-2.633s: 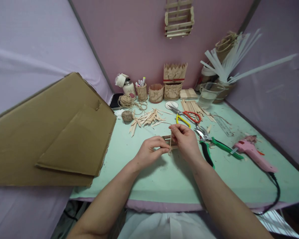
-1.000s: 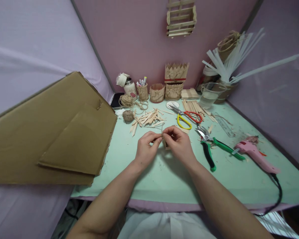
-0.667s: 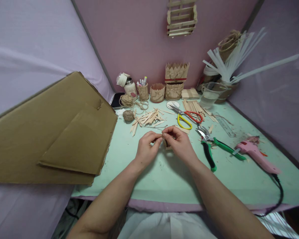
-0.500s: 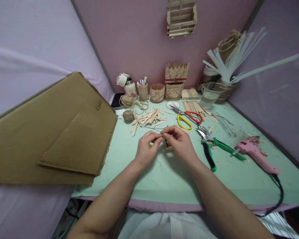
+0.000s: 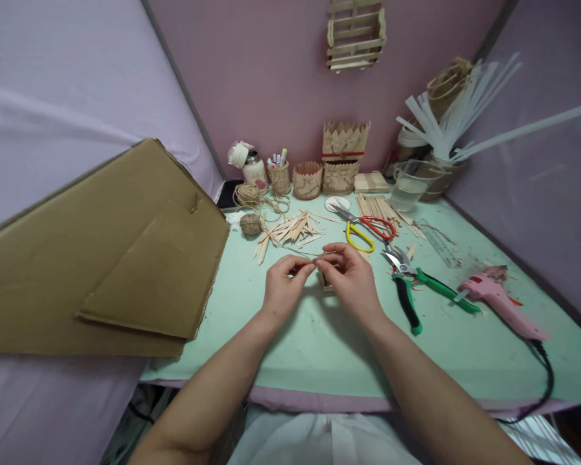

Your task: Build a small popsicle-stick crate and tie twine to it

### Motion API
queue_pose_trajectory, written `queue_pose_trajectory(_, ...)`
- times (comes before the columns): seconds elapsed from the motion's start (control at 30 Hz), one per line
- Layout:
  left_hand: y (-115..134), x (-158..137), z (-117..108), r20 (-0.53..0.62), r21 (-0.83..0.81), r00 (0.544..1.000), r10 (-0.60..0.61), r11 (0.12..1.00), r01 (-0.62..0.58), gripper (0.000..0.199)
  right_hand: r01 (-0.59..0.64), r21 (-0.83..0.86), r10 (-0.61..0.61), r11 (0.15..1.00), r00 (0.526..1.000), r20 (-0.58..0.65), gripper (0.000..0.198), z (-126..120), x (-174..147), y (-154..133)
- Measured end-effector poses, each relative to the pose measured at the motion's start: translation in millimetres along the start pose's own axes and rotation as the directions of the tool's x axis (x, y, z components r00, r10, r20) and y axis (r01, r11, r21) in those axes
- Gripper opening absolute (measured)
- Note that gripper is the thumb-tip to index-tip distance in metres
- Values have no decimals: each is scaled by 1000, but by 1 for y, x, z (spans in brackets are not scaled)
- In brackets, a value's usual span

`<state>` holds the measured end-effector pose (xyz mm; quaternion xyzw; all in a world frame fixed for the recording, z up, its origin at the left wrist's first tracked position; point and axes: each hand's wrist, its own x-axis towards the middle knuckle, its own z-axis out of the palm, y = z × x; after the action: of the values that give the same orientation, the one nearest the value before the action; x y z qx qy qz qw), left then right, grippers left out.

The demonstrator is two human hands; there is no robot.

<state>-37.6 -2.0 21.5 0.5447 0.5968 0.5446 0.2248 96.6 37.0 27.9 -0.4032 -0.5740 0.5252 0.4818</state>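
Observation:
My left hand (image 5: 286, 284) and my right hand (image 5: 347, 276) meet over the middle of the table, thumbs and fingertips pinched close together. A thin length of twine (image 5: 297, 250) runs from the scattered sticks up to the fingertips, and both hands pinch it; the exact grip is too small to make out. Under my right hand stands a small wooden piece (image 5: 328, 290), mostly covered by the palm and fingers. Behind the hands lie a brown twine ball (image 5: 250, 225) and a heap of pointed wooden sticks (image 5: 295, 228).
Red-and-yellow-handled scissors (image 5: 361, 226), green-handled pruning shears (image 5: 407, 281) and a pink glue gun (image 5: 506, 303) lie to the right. Cardboard (image 5: 140, 271) leans at the left. Stick-built holders (image 5: 307, 181) and a plastic cup (image 5: 411, 187) line the back.
The fingertips have shifted slightly, and the right index finger is raised a little more. Both hands stay over the small wooden piece; the camera view has moved slightly.

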Motion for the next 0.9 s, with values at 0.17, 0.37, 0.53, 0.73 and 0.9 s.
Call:
queue_pose_trajectory(0.17,4,0,-1,-29,20,999,26,999,-25,8,66,-76,-69,995,997,-35,20,2,-4,-2)
queue_pose_trajectory(0.37,5,-2,0,-32,60,994,105,993,-103,9,96,-109,-100,989,994,-34,18,4,-6,-2)
queue_pose_trajectory(0.53,6,0,0,-26,-32,999,45,998,-46,7,-14,25,14,1000,1000,-26,25,4,-1,1)
queue_pose_trajectory(0.73,5,2,0,39,-203,997,-72,976,78,7,-149,170,149,974,989,11,33,3,2,-1)
queue_pose_trajectory(0.9,-4,4,0,130,-357,982,-139,917,177,11,-242,270,226,932,970,89,34,1,3,-1)
